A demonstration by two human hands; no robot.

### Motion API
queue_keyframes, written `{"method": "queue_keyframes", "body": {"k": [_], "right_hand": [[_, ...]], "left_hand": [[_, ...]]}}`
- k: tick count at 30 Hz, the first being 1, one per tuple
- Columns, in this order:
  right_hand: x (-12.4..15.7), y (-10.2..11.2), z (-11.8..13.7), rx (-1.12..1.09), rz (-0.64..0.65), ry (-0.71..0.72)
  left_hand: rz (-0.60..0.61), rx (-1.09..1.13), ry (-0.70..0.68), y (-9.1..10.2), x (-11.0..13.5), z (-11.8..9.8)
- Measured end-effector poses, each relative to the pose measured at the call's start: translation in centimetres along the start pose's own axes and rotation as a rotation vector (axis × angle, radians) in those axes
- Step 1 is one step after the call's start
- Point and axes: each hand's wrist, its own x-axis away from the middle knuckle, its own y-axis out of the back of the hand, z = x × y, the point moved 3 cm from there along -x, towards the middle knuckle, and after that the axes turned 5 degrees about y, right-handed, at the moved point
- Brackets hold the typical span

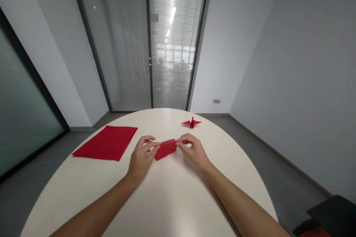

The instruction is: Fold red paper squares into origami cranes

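Note:
A small piece of folded red paper (pixel 167 149) is held between my two hands, just above the middle of the round table. My left hand (pixel 141 157) pinches its left end between thumb and fingers. At its upper right corner, the thumb and fingertips of my right hand (pixel 194 152) are closed on the paper. Beyond my right hand stands a red origami crane (pixel 191 122) with its wings spread. To the left of my left hand lies a large flat red sheet or stack of paper (pixel 107 143); which of these it is I cannot tell.
The round white table (pixel 155 200) has its curved edge at the far side and both flanks. Behind it are a glass partition with blinds (pixel 172 44) and white walls. A dark chair-like object (pixel 333 214) sits at the lower right.

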Motion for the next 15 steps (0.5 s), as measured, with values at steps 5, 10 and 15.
{"method": "queue_keyframes", "body": {"k": [5, 10, 15], "right_hand": [[-0.1, 0.5, 0.7, 0.036, 0.012, 0.157], [0.3, 1.1, 0.3, 0.155, 0.198, 0.208], [0.8, 1.3, 0.5, 0.383, 0.445, 0.314]], "left_hand": [[-0.001, -0.079, -0.12, 0.0, 0.1, -0.3], [0.177, -0.122, -0.176, -0.6, 0.4, -0.1], [0.344, -0.15, -0.279, -1.1, 0.9, -0.1]]}}
